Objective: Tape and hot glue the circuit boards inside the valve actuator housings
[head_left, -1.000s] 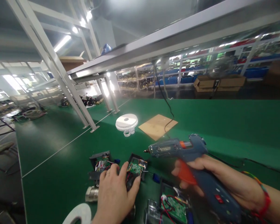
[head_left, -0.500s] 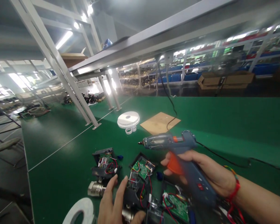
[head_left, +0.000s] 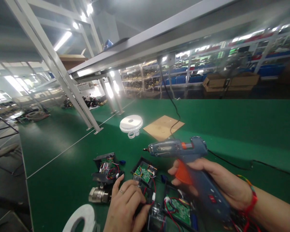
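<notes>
My right hand [head_left: 215, 180] is wrapped round the handle of a blue glue gun [head_left: 178, 148], with fingers at its orange trigger and the nozzle pointing left. My left hand [head_left: 128, 206] rests on the middle black housing, fingers bent over it; the fingertips are partly hidden. That housing's open half shows a green circuit board [head_left: 145, 172] and red wires. On the left stands another open housing [head_left: 107, 167] above a metal valve [head_left: 99, 195]. A third circuit board [head_left: 180, 209] lies in its case below the glue gun.
A white tape roll [head_left: 81, 219] lies at the near edge. Farther back are a white round spool [head_left: 131, 123], small clear rings and a brown board [head_left: 163, 127]. A metal shelf frame [head_left: 62, 77] rises from the green table [head_left: 62, 141]. A black cord trails right.
My left hand has bent its fingers and moved onto the middle housing. My right hand and the glue gun have shifted slightly right. The whole view has shifted a little.
</notes>
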### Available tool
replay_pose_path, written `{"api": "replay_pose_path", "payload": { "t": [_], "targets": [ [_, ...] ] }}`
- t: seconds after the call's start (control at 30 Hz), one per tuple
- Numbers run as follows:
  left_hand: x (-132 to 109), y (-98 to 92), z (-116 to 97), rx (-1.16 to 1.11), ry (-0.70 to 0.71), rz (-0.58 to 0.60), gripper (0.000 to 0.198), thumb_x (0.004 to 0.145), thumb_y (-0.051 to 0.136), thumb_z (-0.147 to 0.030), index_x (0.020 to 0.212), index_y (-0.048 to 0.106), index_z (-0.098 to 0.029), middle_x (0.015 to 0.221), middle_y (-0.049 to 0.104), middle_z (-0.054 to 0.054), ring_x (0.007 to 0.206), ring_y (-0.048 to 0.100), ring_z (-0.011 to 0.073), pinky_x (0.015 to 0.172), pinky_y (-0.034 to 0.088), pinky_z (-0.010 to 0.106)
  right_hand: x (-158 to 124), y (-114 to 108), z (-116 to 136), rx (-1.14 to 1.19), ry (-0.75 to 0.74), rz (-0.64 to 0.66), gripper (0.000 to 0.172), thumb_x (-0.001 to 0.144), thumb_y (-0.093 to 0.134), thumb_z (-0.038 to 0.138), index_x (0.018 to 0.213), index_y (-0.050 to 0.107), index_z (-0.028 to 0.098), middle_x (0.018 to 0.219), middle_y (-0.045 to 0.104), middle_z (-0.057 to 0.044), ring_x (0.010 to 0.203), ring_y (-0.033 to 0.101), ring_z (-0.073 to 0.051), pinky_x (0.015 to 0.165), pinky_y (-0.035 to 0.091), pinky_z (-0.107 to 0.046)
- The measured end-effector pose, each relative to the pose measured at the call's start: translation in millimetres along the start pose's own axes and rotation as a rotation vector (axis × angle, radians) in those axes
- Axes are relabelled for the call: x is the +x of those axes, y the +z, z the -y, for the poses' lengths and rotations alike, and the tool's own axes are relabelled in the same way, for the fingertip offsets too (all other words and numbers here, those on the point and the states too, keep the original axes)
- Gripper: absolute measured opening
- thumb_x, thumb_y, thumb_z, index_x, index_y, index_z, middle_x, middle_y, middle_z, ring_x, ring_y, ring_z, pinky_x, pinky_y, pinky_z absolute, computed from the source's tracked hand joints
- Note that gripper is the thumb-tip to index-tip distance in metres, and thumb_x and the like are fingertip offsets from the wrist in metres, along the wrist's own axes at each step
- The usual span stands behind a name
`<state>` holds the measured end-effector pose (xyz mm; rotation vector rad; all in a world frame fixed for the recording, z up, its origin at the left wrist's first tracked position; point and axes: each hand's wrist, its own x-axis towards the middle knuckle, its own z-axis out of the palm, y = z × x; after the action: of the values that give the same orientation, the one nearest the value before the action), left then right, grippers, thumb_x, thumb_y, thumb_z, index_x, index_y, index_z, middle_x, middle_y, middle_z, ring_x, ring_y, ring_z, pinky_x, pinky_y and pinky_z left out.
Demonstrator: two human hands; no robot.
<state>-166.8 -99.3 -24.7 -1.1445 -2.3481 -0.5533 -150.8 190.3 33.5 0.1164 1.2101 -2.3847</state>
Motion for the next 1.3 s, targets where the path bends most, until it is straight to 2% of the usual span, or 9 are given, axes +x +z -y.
{"api": "replay_pose_path", "payload": {
  "t": [0.1,0.27,0.4,0.5,0.63,0.77,0.97,1.1,1.3],
  "targets": [
    [3.0,-9.1,1.1,0.018,0.01,0.112,0.006,0.091,0.058,-0.021,0.088,0.054,-0.025,0.089,0.066,-0.004,0.102,0.06,0.0168,0.113,0.022,0.039,0.5,-0.8,-0.3,0.031,0.015,0.004,0.023,0.088,0.059,0.026,0.104,0.066,0.011,0.095,0.075,-0.018,0.055,0.066,-0.014,0.049,0.054,-0.02],
    [15.7,-5.4,5.9,0.037,-0.307,0.068,0.015,0.096,0.045,-0.021,0.098,0.06,-0.024,0.102,0.065,0.003,0.105,0.056,0.0225,0.097,0.039,0.044,0.3,-1.4,-0.7,0.064,0.032,0.029,0.025,0.087,0.061,0.027,0.106,0.065,0.011,0.102,0.074,-0.017,0.054,0.066,-0.015,0.048,0.055,-0.021],
    [38.7,-2.4,11.3,0.011,-0.442,0.301,0.049,0.089,0.034,-0.008,0.129,0.058,-0.021,0.133,0.06,0.008,0.126,0.05,0.0288,0.108,0.034,0.056,2.5,-0.1,1.4,0.066,0.035,0.021,0.024,0.088,0.058,0.026,0.106,0.064,0.011,0.104,0.074,-0.017,0.055,0.067,-0.015,0.046,0.054,-0.021],
    [49.4,-8.2,10.3,-0.097,-0.394,0.435,0.045,0.084,0.041,-0.008,0.116,0.067,-0.025,0.121,0.068,0.001,0.113,0.06,0.0216,0.103,0.045,0.043,5.2,1.1,3.0,0.06,0.037,0.006,0.022,0.09,0.055,0.025,0.105,0.064,0.011,0.103,0.074,-0.017,0.054,0.067,-0.014,0.046,0.054,-0.021],
    [48.1,-17.6,4.4,-0.156,-0.447,0.465,0.026,0.088,0.055,-0.036,0.107,0.07,-0.026,0.106,0.07,0.003,0.103,0.062,0.0235,0.094,0.05,0.042,9.1,1.2,2.6,0.049,0.037,-0.012,0.02,0.091,0.053,0.023,0.103,0.064,0.011,0.102,0.075,-0.016,0.054,0.068,-0.015,0.046,0.055,-0.02],
    [46.7,-23.9,4.7,-0.134,-0.455,0.52,0.035,0.088,0.057,-0.051,0.11,0.071,-0.028,0.128,0.063,0.004,0.115,0.057,0.027,0.104,0.043,0.048,13.9,-2.2,0.2,0.026,0.048,-0.016,0.02,0.09,0.055,0.024,0.103,0.065,0.012,0.104,0.075,-0.016,0.052,0.067,-0.014,0.046,0.055,-0.019],
    [56.7,-23.8,10.7,-0.064,-0.386,0.576,0.034,0.087,0.058,-0.049,0.109,0.07,-0.027,0.114,0.069,0.005,0.109,0.058,0.0275,0.097,0.046,0.046,22.7,-5.4,0.7,0.015,0.048,-0.007,0.02,0.087,0.06,0.025,0.1,0.067,0.011,0.102,0.076,-0.017,0.054,0.069,-0.014,0.047,0.055,-0.018],
    [53.6,-13.7,8.1,0.035,-0.454,0.505,0.03,0.087,0.056,-0.044,0.103,0.071,-0.023,0.111,0.069,0.008,0.111,0.057,0.0296,0.097,0.044,0.048,26.1,-5.7,3.1,-0.021,0.037,0.007,0.022,0.085,0.063,0.026,0.098,0.069,0.01,0.092,0.076,-0.017,0.051,0.067,-0.014,0.045,0.053,-0.017],
    [47.0,-6.3,4.9,-0.02,-0.53,0.504,0.026,0.09,0.049,-0.037,0.091,0.069,-0.02,0.097,0.068,0.009,0.104,0.058,0.0287,0.093,0.046,0.047,27.5,-7.9,2.4,-0.087,-0.005,-0.006,0.023,0.083,0.065,0.028,0.097,0.071,0.011,0.105,0.075,-0.017,0.059,0.071,-0.015,0.047,0.055,-0.017]
  ]
}}
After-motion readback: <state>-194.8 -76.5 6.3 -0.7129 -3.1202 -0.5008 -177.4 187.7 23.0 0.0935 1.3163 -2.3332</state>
